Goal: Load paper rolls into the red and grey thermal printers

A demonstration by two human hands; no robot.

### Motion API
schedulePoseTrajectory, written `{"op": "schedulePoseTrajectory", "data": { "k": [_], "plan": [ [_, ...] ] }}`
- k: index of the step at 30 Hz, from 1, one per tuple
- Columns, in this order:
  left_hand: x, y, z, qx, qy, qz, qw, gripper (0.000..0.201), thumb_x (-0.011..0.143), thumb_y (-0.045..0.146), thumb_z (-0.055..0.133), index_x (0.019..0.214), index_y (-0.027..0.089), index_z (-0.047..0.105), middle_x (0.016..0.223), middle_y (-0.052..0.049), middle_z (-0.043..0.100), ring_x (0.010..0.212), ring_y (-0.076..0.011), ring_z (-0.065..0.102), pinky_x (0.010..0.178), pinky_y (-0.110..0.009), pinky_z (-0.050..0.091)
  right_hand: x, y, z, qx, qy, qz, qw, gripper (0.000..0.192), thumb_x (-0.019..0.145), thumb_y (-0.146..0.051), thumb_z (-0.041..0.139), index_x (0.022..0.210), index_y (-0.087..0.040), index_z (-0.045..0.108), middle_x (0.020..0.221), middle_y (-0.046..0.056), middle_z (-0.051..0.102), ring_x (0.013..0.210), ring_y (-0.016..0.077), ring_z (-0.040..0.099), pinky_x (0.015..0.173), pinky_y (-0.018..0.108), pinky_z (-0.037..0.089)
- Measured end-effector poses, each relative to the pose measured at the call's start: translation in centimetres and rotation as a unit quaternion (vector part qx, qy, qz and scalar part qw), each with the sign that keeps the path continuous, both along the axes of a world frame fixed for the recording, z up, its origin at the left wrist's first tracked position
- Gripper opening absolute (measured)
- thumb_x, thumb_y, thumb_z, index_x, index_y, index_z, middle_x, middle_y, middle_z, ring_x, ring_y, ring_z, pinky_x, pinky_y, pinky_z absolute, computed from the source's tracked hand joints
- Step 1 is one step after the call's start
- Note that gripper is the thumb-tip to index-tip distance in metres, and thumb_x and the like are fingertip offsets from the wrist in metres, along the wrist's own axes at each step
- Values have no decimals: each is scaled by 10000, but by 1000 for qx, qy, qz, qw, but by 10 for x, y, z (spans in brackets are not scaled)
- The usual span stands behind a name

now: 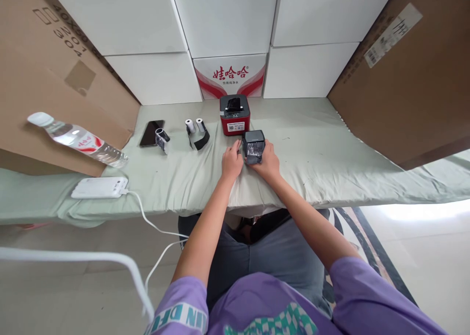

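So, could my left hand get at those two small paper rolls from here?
Probably yes. Your left hand is just to the right of the two small paper rolls, and only the pale cloth and a black strip show between.

Makeshift indoor workspace, cloth-covered surface [308, 154], stacked white boxes [225, 19], brown cartons [407, 90], tiled floor [436, 266]

The handheld device [254, 147] looks plastic, the wrinkled cloth [308, 144] soft and matt.
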State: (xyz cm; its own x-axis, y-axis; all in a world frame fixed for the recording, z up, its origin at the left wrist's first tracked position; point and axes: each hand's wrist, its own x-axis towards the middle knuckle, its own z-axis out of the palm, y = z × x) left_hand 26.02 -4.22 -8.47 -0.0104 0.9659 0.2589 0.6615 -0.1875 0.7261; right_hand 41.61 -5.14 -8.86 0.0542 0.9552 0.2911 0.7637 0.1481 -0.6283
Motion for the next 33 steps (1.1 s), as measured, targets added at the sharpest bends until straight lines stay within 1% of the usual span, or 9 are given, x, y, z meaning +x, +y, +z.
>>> {"op": "schedulePoseTrajectory", "data": {
  "k": [5,11,14,16,20,25,30,33],
  "plan": [
    [0,0,0,-7,18,-9,1000,662,864,34,439,1502,186,536,1461,-68,646,1327,-243,593,1161,-410,453,0,0,-1,7,0,2,1000,1055,734,-637,697,1546,-117,269,1416,268,523,1225,449,620,890,569,580],
    [1,0,2,-2,36,-14,999,681,864,44,433,1518,212,520,1460,-63,645,1298,-240,607,1148,-403,454,0,-1,1,0,0,6,1000,1062,729,-590,717,1557,-110,256,1420,271,523,1228,446,614,890,554,581],
    [0,1,2,-13,54,-18,998,667,876,50,416,1515,211,519,1453,-65,649,1289,-246,612,1135,-410,457,0,-1,2,-4,-2,9,1000,1081,714,-567,729,1561,-99,248,1432,275,513,1244,450,604,896,557,581],
    [0,2,2,-26,78,-10,997,654,882,58,412,1511,203,520,1416,-86,669,1275,-257,617,1120,-421,457,0,-1,2,-9,-4,8,1000,1097,707,-565,733,1565,-93,239,1442,278,504,1252,453,599,902,563,580],
    [0,0,4,-39,154,1,987,635,895,82,438,1515,198,512,1281,-136,709,1248,-288,606,1076,-437,452,0,0,1,-11,-10,5,1000,1092,728,-598,707,1568,-93,226,1451,286,495,1262,452,593,913,570,575],
    [5,-7,6,-21,226,-10,974,493,939,151,474,1417,158,593,1178,-167,720,1256,-321,556,1062,-451,412,-1,1,-1,-1,-16,-1,1000,1063,750,-628,669,1564,-110,224,1442,289,498,1263,448,593,909,570,574],
    [6,-6,4,-23,209,-11,978,471,943,146,495,1401,169,603,1152,-173,720,1250,-328,554,1054,-452,395,0,1,-1,0,2,6,1000,1087,720,-609,710,1565,-120,233,1428,292,501,1219,467,611,875,595,577],
    [5,-3,2,-24,200,-11,979,467,939,139,500,1392,163,610,1157,-179,723,1237,-337,557,1047,-471,397,0,1,-1,3,11,7,1000,1076,724,-612,713,1560,-123,246,1426,289,499,1236,471,599,888,605,572]
  ]
}}
